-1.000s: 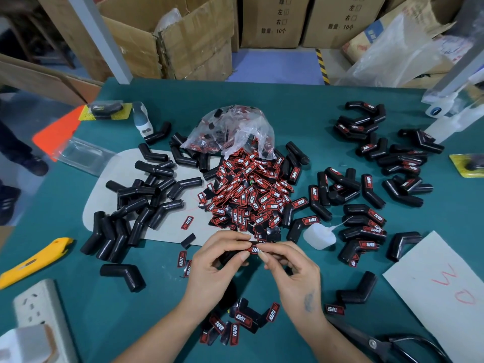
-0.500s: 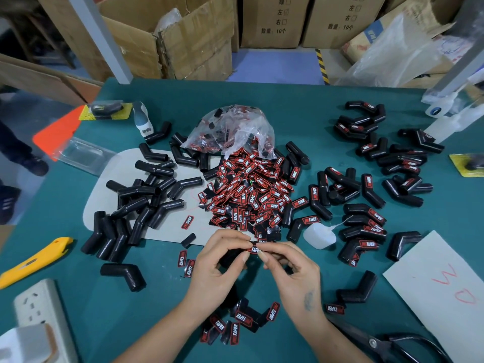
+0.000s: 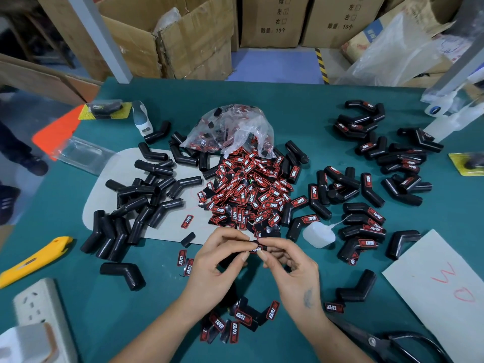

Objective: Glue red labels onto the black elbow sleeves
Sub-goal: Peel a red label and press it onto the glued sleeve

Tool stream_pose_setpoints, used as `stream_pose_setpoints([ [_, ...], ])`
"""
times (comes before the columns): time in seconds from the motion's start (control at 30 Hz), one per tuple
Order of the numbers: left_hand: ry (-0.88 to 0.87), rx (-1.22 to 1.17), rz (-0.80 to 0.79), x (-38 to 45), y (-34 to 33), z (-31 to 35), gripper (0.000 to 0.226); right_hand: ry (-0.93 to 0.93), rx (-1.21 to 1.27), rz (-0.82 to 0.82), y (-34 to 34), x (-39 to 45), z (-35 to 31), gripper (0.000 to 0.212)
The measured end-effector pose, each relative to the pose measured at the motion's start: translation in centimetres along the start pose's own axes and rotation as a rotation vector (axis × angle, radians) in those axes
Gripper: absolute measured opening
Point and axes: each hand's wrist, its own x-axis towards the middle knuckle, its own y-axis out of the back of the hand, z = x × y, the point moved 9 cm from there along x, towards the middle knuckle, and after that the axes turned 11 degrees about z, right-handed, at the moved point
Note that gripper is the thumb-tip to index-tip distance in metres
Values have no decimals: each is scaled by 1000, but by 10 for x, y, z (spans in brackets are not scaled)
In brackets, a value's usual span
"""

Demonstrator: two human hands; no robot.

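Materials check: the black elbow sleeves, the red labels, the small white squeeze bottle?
Black elbow sleeves: probably soft rubber or PVC; semi-gloss sheen, ribbed bends.
Red labels: seemingly moulded rubber or woven patches; matte, black-bordered with white lettering, too small to settle.
Small white squeeze bottle: translucent soft plastic, likely polyethylene; cloudy walls, thin nozzle.
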Motion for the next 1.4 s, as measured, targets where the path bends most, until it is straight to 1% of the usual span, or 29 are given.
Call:
stream_pose_setpoints([
  [0.07, -14, 2, -3, 1, 0, 2, 22, -6, 5, -2, 0, 0, 1, 25],
  [0.2, -43, 31, -20, 1, -1, 3, 26, -29, 42, -8, 0, 0, 4, 29],
  [0.3, -50, 35, -26, 0, -1, 4, 27, -50, 82, -5, -1, 0, 4, 26],
  [0.4, -51, 37, -18, 1, -1, 4, 24, -86, 147, 1, -2, 1, 5, 27],
  [0.53, -46, 49, -1, 1, 0, 3, 29, -86, 166, -7, -2, 2, 3, 26],
  [0.67, -40, 19, 28, 2, 5, 4, 21, -80, 175, -9, -2, 2, 0, 25],
  [0.83, 3, -21, 67, 2, 7, 3, 18, -80, 178, -8, -1, 2, -1, 24],
  [1.0, -1, -41, 86, 1, 9, 3, 13, -79, 182, -10, -1, 1, -3, 24],
  [1.13, -6, -45, 85, 2, 8, 2, 14, -72, 185, -13, -1, 0, -5, 22],
  [1.23, 27, -85, 71, 3, 7, 0, 15, -74, 181, -21, -2, 0, -5, 21],
  [1.4, 177, -202, 29, 1, 2, -10, 10, -93, 176, -19, -4, -1, -1, 14],
])
